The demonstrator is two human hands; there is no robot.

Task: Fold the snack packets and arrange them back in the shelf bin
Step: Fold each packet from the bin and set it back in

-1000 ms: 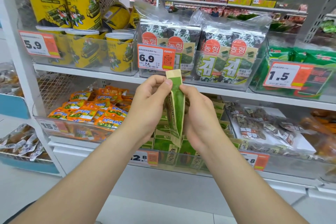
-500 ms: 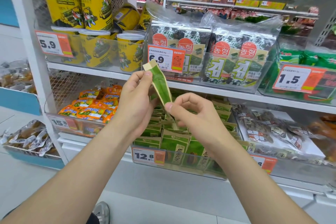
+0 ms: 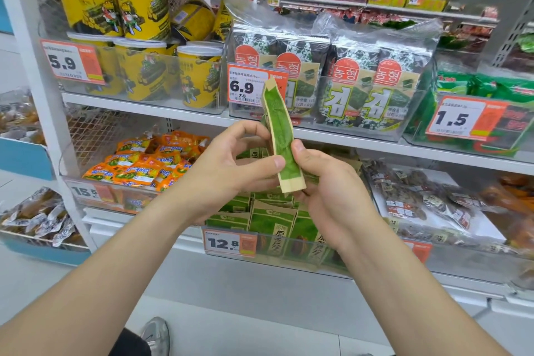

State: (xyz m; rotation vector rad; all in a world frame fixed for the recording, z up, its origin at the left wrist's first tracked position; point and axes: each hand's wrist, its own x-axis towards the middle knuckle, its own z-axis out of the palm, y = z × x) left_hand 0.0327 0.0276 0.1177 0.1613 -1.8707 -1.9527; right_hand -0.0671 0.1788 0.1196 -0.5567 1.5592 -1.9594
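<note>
Above the bin, both hands, left and right, have fingers pinched on one folded packet.

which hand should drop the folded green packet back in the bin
Right, probably. The right hand grips the green packet at its lower end, directly above the bin; the left hand only pinches its side.

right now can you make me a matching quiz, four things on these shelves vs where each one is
Things:
1. folded green snack packet
2. tall yellow paper tubs
3. small orange foil packets
4. orange 12.8 price tag

Places:
A. lower shelf, left clear bin
B. pinched between left hand and right hand
C. upper shelf, left side
D. front of the clear bin of green packets

Pairs: 1-B, 2-C, 3-A, 4-D
</note>
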